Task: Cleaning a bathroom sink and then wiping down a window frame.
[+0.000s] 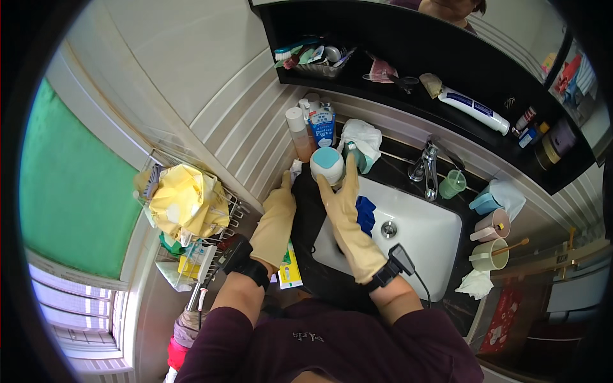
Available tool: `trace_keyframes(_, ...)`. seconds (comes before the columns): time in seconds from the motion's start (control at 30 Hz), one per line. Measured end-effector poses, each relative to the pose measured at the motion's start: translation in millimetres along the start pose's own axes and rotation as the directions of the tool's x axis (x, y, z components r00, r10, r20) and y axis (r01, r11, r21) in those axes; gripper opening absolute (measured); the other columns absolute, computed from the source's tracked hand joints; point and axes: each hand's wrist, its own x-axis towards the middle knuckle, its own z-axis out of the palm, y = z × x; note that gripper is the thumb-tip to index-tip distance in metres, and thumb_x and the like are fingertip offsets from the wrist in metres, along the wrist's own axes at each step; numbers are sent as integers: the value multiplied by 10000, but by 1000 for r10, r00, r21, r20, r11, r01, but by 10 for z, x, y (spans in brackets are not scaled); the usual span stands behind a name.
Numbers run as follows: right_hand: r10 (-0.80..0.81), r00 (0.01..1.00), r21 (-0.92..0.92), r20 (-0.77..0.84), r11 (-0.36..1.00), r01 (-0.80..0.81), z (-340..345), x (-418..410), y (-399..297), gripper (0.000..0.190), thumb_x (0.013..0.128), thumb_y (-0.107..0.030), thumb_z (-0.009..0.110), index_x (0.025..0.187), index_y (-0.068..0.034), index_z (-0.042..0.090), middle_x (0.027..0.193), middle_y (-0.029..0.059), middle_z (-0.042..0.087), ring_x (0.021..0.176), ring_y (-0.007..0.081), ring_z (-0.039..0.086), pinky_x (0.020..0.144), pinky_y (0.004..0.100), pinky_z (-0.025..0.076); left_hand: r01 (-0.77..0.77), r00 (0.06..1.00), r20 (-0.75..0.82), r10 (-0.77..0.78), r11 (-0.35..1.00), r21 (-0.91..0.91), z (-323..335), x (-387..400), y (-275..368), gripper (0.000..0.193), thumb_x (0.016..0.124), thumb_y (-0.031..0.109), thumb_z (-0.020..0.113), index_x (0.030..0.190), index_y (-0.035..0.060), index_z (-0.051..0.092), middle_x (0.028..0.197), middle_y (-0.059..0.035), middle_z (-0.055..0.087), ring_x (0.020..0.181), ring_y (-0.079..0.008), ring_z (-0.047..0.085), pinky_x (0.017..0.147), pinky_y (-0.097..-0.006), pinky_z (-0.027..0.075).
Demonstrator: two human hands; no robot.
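Observation:
Both my hands wear cream rubber gloves. My right hand (346, 210) reaches over the white sink basin (421, 239), thumb and a finger spread apart. Its thumb is at the lower front of a white jar with a light blue lid (327, 163). The finger lies before a green bottle (364, 162); whether the hand grips either is unclear. My left hand (277, 218) is over the dark counter beside the wall, fingertip near a small white crumpled thing (296, 167). Its other fingers are hidden. A blue cloth (365, 215) lies in the basin.
A pump-less clear bottle (298, 134) and a blue face-wash tube (322, 125) stand behind the jar. The chrome faucet (429, 167) rises behind the basin. Several cups, one a cream mug (481, 256), line the right side. A wire rack (234, 210) juts out at left; a black shelf (407, 103) hangs above.

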Motion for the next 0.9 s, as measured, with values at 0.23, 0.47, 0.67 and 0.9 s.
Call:
trace_keyframes(0.23,360,923,179,135,907,-380,209,-13,195,796,928,-100,671,1546,63,197,1559,242,348,1430,287,384,1171,339,302,-245,934,-352,63,829,-503,47,-382,-58,675,914,139,633,1533,205,372,1245,-277,631,1103,-418,637,929,-455,509)
trace_keyframes(0.47,598,749,233,286,714,-660,130,246,-238,761,909,-98,677,1535,29,264,1496,274,420,1328,339,492,1089,372,401,-404,913,-392,116,409,-819,-235,-936,-158,576,940,32,577,1493,37,416,1222,-184,673,1087,-241,674,943,-340,513)
trace_keyframes(0.67,483,639,222,599,666,-712,-175,-132,-544,512,955,-278,677,1371,-3,563,1277,150,646,1191,204,592,998,294,446,-30,974,-39,224,-44,-999,-329,-1352,-355,517,947,-38,517,1454,-38,414,1227,-209,639,1062,-245,672,934,-355,557)
trace_keyframes(0.9,375,572,378,729,476,-794,-115,-224,-510,387,1017,-291,596,1264,4,631,1029,173,739,880,218,720,781,326,580,-149,984,-78,157,510,-847,-468,-1659,-578,383,962,141,633,1309,-15,597,1300,-187,640,1057,-221,681,926,-288,525)
